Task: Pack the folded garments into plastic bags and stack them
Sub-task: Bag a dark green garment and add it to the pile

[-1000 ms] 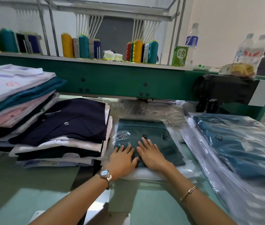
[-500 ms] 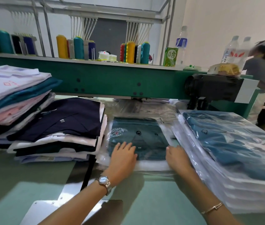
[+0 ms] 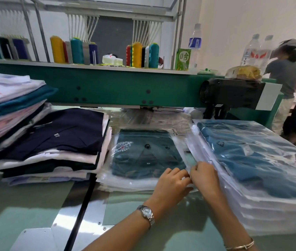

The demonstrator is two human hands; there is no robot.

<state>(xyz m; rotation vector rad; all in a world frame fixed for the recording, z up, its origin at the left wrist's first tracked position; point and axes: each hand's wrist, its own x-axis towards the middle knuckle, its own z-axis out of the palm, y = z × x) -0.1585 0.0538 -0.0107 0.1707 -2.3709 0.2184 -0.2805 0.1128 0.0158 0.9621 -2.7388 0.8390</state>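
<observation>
- Head view, centre of the frame: a clear plastic bag [image 3: 134,183] lies flat on the pale green table [image 3: 25,200], with a folded dark teal garment [image 3: 147,156] fully inside it.
- Both hands meet at the bag's lower right corner. The left hand [image 3: 172,180] and the right hand [image 3: 204,175] have curled fingers and pinch the plastic edge between them.
- The bag's long axis runs from lower frame toward upper frame, so its bulk lies up and left of the grip.
- Just right of the grip, touching the right hand, stands a tall stack of bagged blue garments [image 3: 252,160]. The right hand is nearer it, so I judge the coming move to be a short lift rightward.
- At left of frame sits a pile of unbagged folded garments [image 3: 62,138], a navy one on top.
</observation>
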